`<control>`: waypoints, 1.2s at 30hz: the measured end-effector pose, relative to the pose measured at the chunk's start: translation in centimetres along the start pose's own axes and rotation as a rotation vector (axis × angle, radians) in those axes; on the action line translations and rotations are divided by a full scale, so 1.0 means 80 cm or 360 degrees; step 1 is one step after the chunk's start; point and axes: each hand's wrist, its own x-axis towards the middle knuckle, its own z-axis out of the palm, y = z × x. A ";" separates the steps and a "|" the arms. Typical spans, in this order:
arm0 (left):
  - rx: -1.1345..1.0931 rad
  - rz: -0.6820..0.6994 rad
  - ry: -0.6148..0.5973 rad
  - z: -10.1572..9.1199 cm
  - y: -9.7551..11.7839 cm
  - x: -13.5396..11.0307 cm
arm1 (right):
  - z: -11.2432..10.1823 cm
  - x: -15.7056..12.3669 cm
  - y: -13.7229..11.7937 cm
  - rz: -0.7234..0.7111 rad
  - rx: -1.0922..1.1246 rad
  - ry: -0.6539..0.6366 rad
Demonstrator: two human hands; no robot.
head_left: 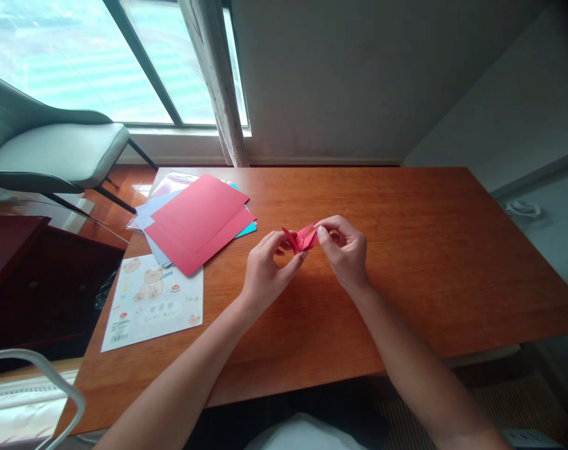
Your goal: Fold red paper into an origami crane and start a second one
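A small piece of folded red paper [304, 240] is held up between my two hands, over the middle of the wooden table. Its pointed flaps stick out at the left and at the upper right. My left hand [270, 265] pinches its left and lower side, thumb in front and fingers partly hidden behind. With thumb and fingertips, my right hand [345, 250] grips the upper right point. Both hands are closed on the same paper.
Red sheets [197, 222] lie on a pile of white and blue paper at the table's left. A bear-printed sheet [157, 303] lies nearer me. The wooden table [428, 250] stretches right. A chair [59, 153] stands beyond its left edge, by the window.
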 end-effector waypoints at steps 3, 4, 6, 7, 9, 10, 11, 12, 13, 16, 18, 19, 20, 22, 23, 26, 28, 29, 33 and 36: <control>-0.0044 -0.0038 -0.0015 0.000 -0.001 0.000 | 0.000 0.000 -0.002 -0.0002 0.0046 -0.0015; -0.0062 -0.0052 -0.0020 0.000 -0.001 0.000 | -0.001 0.001 -0.003 -0.0004 0.0067 -0.0029; -0.0100 -0.0086 -0.0030 -0.001 0.000 0.000 | -0.002 0.002 -0.005 -0.0016 0.0102 -0.0074; -0.0128 -0.0111 -0.0039 -0.001 0.000 0.000 | -0.003 0.003 -0.006 -0.0024 0.0113 -0.0099; -0.0214 -0.0181 -0.0074 -0.001 0.002 0.001 | -0.005 0.004 -0.009 -0.0041 0.0117 -0.0137; -0.0271 -0.0222 -0.0098 -0.001 0.003 0.001 | -0.006 0.005 -0.010 -0.0048 0.0107 -0.0150; -0.0335 -0.0262 -0.0125 -0.002 0.004 0.001 | -0.008 0.006 -0.011 -0.0056 0.0088 -0.0160; -0.0401 -0.0302 -0.0151 -0.003 0.005 0.002 | -0.009 0.007 -0.011 -0.0068 0.0064 -0.0168; -0.0464 -0.0340 -0.0177 -0.003 0.005 0.002 | -0.011 0.008 -0.012 -0.0085 0.0035 -0.0178; -0.0623 -0.0438 -0.0244 -0.005 0.006 0.003 | -0.017 0.010 -0.013 -0.0177 -0.0061 -0.0220; -0.0698 -0.0484 -0.0283 -0.007 0.006 0.004 | -0.022 0.012 -0.013 -0.0257 -0.0141 -0.0257; -0.0728 -0.0503 -0.0300 -0.007 0.006 0.004 | -0.025 0.013 -0.013 -0.0294 -0.0190 -0.0273; -0.0756 -0.0520 -0.0319 -0.008 0.006 0.005 | -0.027 0.014 -0.013 -0.0330 -0.0243 -0.0281; -0.0801 -0.0554 -0.0368 -0.010 0.006 0.007 | -0.032 0.016 -0.014 -0.0402 -0.0342 -0.0279; -0.0819 -0.0568 -0.0396 -0.012 0.007 0.007 | -0.034 0.017 -0.014 -0.0441 -0.0374 -0.0275; -0.0846 -0.0595 -0.0474 -0.018 0.010 0.010 | -0.036 0.021 -0.016 -0.0524 -0.0330 -0.0316; -0.0858 -0.0587 -0.0523 -0.021 0.013 0.011 | -0.035 0.021 -0.016 -0.0471 -0.0192 -0.0408; -0.0861 -0.0579 -0.0544 -0.022 0.014 0.011 | -0.034 0.020 -0.016 -0.0404 -0.0111 -0.0456; -0.0812 -0.0553 -0.0571 -0.020 0.012 0.011 | -0.028 0.015 -0.013 -0.0107 0.0101 -0.0479; -0.0676 -0.0472 -0.0418 -0.015 0.007 0.010 | -0.021 0.011 -0.009 -0.0018 0.0108 -0.0338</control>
